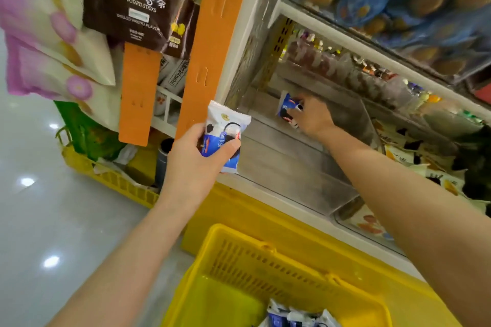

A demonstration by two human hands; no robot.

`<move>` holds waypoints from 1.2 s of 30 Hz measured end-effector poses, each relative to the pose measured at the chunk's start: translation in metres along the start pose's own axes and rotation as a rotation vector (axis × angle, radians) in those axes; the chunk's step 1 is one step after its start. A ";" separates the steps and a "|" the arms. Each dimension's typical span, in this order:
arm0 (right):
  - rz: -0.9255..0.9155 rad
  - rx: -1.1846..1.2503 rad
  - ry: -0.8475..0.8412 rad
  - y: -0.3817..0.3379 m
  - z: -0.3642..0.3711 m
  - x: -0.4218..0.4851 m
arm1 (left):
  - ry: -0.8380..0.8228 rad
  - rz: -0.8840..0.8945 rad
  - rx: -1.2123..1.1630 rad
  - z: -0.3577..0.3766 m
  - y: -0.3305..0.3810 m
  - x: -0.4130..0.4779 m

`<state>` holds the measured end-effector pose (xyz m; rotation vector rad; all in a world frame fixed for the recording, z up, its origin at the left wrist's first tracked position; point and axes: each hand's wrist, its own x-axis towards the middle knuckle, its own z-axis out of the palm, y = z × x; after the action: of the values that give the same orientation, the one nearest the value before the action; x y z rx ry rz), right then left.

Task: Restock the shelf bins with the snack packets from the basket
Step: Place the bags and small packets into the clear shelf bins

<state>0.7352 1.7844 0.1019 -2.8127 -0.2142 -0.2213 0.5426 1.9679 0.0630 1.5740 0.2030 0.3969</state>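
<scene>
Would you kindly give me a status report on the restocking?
Right hand holds a snack packet deep in the clear bin. Left hand grips a second packet just outside it. More packets in yellow basket; nothing blocks the bin.

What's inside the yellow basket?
A few blue-and-white snack packets lie at the near end of the basket. The picture's edge cuts them off, so how many there are cannot be told.

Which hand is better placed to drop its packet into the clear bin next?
The right hand: it grips a snack packet deep inside the clear bin. The left hand holds another packet outside the bin, by its near left edge.
</scene>
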 end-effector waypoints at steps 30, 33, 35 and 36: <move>-0.149 0.130 0.128 -0.040 0.026 0.016 | -0.064 -0.102 -0.221 -0.002 -0.013 0.024; -0.225 0.424 0.111 -0.055 0.004 -0.040 | -0.162 -0.124 -0.217 0.000 -0.010 0.013; -0.266 0.500 -0.005 -0.061 -0.010 -0.076 | -0.211 -0.131 -0.209 0.002 -0.006 0.005; -0.285 0.448 -0.071 -0.063 -0.017 -0.091 | -0.233 -0.132 -0.209 0.003 -0.004 0.000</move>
<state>0.6334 1.8276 0.1202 -2.3396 -0.6021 -0.1170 0.5445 1.9656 0.0593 1.3787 0.0823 0.1249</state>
